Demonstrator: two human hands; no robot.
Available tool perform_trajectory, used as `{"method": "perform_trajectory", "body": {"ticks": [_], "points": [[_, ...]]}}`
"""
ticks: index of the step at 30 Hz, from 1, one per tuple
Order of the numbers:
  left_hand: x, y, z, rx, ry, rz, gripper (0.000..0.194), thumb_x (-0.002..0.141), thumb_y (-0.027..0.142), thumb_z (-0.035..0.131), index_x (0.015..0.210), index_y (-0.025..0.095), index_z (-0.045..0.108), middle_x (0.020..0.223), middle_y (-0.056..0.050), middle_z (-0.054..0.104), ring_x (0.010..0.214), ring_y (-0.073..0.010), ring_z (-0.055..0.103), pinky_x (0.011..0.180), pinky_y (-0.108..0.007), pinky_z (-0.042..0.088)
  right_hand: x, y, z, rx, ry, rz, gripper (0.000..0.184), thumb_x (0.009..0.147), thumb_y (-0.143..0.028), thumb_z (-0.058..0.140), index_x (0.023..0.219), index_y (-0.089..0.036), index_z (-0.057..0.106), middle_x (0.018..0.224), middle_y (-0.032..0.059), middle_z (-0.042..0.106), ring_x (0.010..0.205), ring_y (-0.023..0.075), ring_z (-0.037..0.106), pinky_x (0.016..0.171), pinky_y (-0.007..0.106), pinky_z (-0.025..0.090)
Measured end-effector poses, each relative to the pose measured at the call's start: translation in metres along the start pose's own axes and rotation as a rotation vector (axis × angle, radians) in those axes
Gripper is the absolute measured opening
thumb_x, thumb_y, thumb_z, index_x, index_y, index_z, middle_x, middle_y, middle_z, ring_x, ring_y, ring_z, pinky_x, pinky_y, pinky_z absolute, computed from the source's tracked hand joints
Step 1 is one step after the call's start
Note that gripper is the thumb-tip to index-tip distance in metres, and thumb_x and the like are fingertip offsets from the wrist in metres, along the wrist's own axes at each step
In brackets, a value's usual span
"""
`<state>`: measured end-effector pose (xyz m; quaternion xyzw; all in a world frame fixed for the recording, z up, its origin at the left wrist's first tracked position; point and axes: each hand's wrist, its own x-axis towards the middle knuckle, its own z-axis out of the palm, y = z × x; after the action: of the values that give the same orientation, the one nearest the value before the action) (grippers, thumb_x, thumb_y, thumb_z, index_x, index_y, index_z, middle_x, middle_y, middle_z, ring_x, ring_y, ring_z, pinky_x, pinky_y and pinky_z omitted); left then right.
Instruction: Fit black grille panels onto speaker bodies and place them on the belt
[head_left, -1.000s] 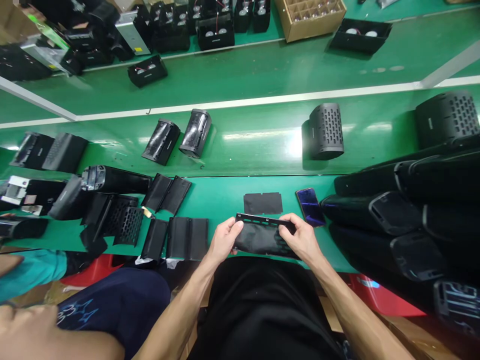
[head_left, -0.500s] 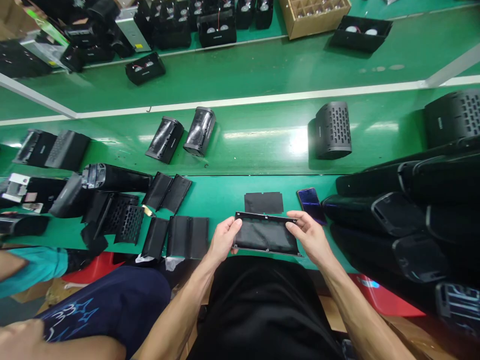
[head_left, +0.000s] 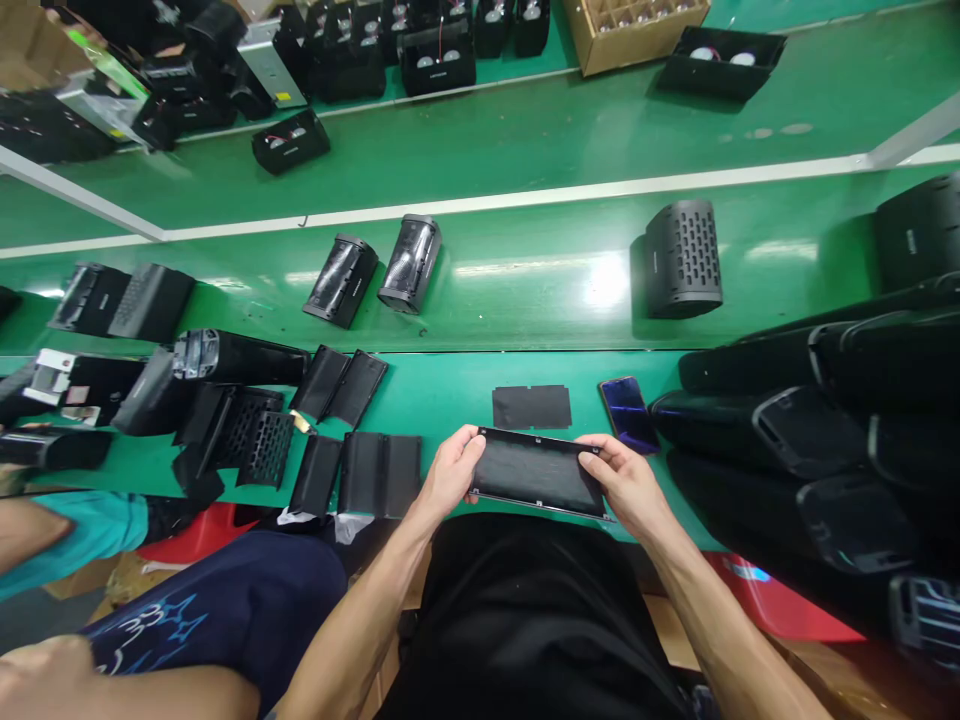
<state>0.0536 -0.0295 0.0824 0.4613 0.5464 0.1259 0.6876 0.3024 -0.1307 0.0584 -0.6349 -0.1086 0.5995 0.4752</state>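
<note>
I hold a flat black rectangular panel [head_left: 536, 472] over the near edge of the green bench, one hand at each short end. My left hand [head_left: 448, 472] grips its left end with thumb on top. My right hand [head_left: 628, 482] grips its right end, fingers curled round the edge. Just beyond the panel a thin black sheet [head_left: 532, 406] lies flat on the bench. A dark blue phone [head_left: 628, 413] lies to the right of that sheet.
Stacked black housings [head_left: 817, 420] crowd the right. Loose black panels and grilles [head_left: 330, 440] lie at left. On the conveyor belt [head_left: 525, 290] stand two speaker shells [head_left: 375, 268] and a perforated one [head_left: 681, 258]. A seated person in dark blue [head_left: 217, 620] is at lower left.
My right hand shifted from the panel's top edge to its right end and closed on it. The panel now lies flatter. The speaker shells on the belt drifted slightly right.
</note>
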Motion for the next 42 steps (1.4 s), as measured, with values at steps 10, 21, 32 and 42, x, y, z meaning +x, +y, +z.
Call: {"method": "perform_trajectory", "body": {"ticks": [10, 21, 32, 42], "points": [[-0.003, -0.007, -0.001, -0.092, -0.051, 0.025, 0.042, 0.095, 0.062, 0.056, 0.106, 0.021, 0.057, 0.061, 0.006, 0.053, 0.041, -0.0102, 0.048, 0.041, -0.020, 0.040, 0.001, 0.006, -0.003, -0.145, 0.017, -0.087, 0.043, 0.079, -0.056, 0.080, 0.102, -0.022, 0.071, 0.078, 0.0008, 0.065, 0.068, 0.0182, 0.055, 0.062, 0.029, 0.044], [-0.027, -0.003, -0.011, 0.112, -0.036, 0.246, 0.047, 0.100, 0.052, 0.053, 0.131, 0.017, 0.059, 0.062, 0.008, 0.031, 0.054, -0.0103, 0.029, 0.054, -0.023, 0.025, -0.020, -0.009, -0.025, -0.214, -0.059, -0.133, 0.044, 0.080, -0.054, 0.083, 0.111, -0.024, 0.073, 0.084, 0.0019, 0.065, 0.072, 0.0174, 0.057, 0.067, 0.029, 0.048], [-0.033, 0.005, -0.020, 0.218, -0.113, 0.289, 0.053, 0.099, 0.048, 0.054, 0.145, 0.022, 0.053, 0.067, 0.005, 0.043, 0.055, -0.0126, 0.042, 0.056, -0.025, 0.033, -0.024, -0.013, -0.028, -0.306, -0.065, -0.131, 0.042, 0.085, -0.063, 0.075, 0.095, -0.022, 0.074, 0.069, 0.0002, 0.059, 0.063, 0.0170, 0.052, 0.060, 0.030, 0.045], [-0.029, 0.005, -0.018, -0.017, -0.254, 0.075, 0.072, 0.089, 0.031, 0.062, 0.156, 0.027, 0.035, 0.088, 0.001, 0.059, 0.059, -0.0135, 0.066, 0.057, -0.025, 0.053, -0.018, -0.001, -0.033, -0.252, -0.082, -0.117, 0.044, 0.081, -0.059, 0.079, 0.107, -0.023, 0.076, 0.081, 0.0040, 0.069, 0.068, 0.0185, 0.059, 0.065, 0.031, 0.050]]}}
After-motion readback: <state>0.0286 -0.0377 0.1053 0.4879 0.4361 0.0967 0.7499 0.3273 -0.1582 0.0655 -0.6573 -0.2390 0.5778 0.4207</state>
